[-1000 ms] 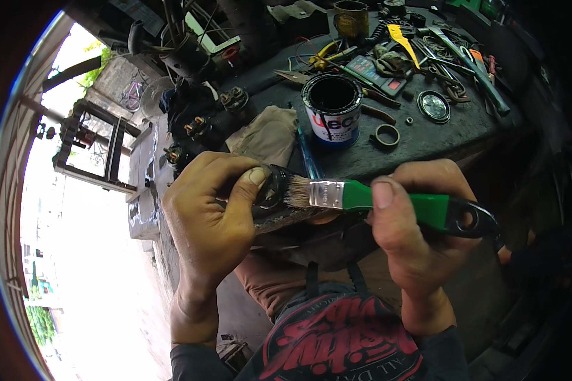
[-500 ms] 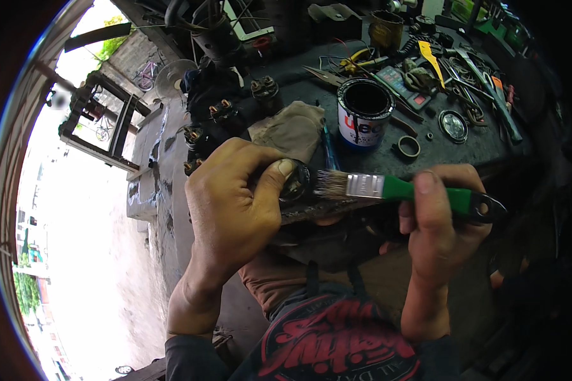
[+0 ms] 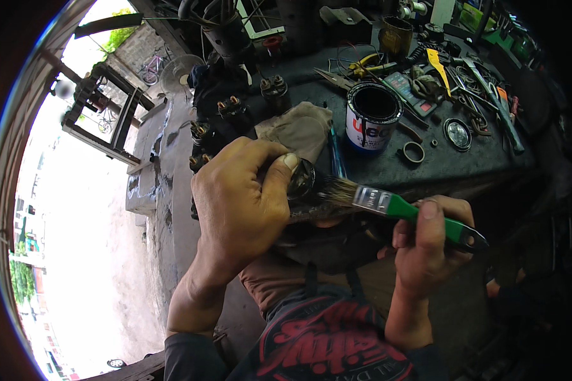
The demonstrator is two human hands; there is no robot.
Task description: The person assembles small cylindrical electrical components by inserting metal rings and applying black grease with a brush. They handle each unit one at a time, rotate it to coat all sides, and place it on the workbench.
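Dark bench (image 3: 375, 169); left fingers (image 3: 277, 180) pinch black part (image 3: 303, 180), right fingers (image 3: 430, 221) clasp paintbrush (image 3: 398, 206).

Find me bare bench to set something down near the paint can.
The bench has a bare strip along its front edge, before the ring and round lid. A smaller patch lies between the black studded cylinder and the yellow-handled pliers. Tools crowd the area beyond the paint can.

We see a brush (image 3: 395, 206) in the right hand (image 3: 429, 244): smooth, shiny green handle, shiny metal band (image 3: 372, 199), rough hairs (image 3: 339, 190). The black round piece (image 3: 303, 178) in the left hand (image 3: 243, 197) looks shiny. Past it, we see dull, wrinkly cloth (image 3: 304, 131). Beyond both hands, the metal can (image 3: 370, 132) shines; the bench (image 3: 393, 173) is dull.
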